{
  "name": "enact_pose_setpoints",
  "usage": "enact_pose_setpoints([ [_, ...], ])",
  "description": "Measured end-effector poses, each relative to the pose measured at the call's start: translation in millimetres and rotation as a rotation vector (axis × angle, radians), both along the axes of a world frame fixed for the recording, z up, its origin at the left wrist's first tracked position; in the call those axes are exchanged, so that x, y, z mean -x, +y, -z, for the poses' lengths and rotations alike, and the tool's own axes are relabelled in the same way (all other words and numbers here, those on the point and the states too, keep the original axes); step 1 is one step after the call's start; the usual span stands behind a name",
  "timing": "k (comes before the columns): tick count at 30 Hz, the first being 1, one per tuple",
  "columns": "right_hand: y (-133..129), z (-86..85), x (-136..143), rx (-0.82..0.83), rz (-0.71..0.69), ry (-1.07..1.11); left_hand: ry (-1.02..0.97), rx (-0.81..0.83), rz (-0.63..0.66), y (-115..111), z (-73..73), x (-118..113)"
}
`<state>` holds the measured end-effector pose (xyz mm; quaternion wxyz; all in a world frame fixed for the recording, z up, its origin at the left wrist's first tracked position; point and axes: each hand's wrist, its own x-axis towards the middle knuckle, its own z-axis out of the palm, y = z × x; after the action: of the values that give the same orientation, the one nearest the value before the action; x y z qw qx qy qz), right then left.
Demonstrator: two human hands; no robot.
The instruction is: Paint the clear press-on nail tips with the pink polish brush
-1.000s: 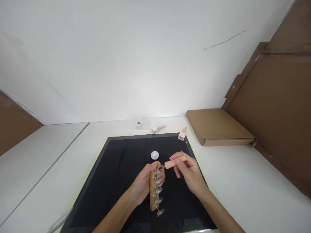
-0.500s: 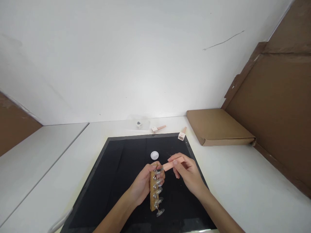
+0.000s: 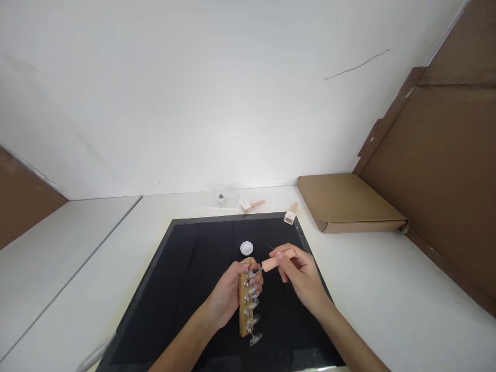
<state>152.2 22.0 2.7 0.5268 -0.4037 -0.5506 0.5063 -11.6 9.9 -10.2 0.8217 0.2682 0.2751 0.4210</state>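
Observation:
My left hand (image 3: 228, 290) is closed around the upper end of a wooden strip (image 3: 244, 310), thumb on its near face. Along the strip sit several clear nail tips (image 3: 254, 304) on small silvery round mounts, pointing to the right. Between thumb and fingers, my right hand (image 3: 304, 279) pinches the peach handle of a nail polish brush (image 3: 270, 264). The dark brush end is at the topmost nail tip (image 3: 251, 274), by my left fingers; whether it touches cannot be made out. A small white round dish (image 3: 247, 248) lies just beyond the strip.
Beneath my hands is a black mat (image 3: 201, 268) on a white table. Two pale bottles with peach caps, one bottle (image 3: 247, 207) behind the mat and another bottle (image 3: 289, 217) at its corner, lie near a clear plastic piece (image 3: 232, 200). A flat cardboard box (image 3: 349, 201) is at right.
The brush has shifted slightly to the right with my right hand, and more of its dark bristle end shows. My left hand and the strip hold still.

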Motion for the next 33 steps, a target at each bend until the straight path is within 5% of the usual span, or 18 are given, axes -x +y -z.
enact_pose_setpoints([
  [33, 1.1, 2.5, 1.2, 0.013, 0.045, 0.051, -0.011, 0.022, -0.002, 0.6, -2.0, -1.0],
])
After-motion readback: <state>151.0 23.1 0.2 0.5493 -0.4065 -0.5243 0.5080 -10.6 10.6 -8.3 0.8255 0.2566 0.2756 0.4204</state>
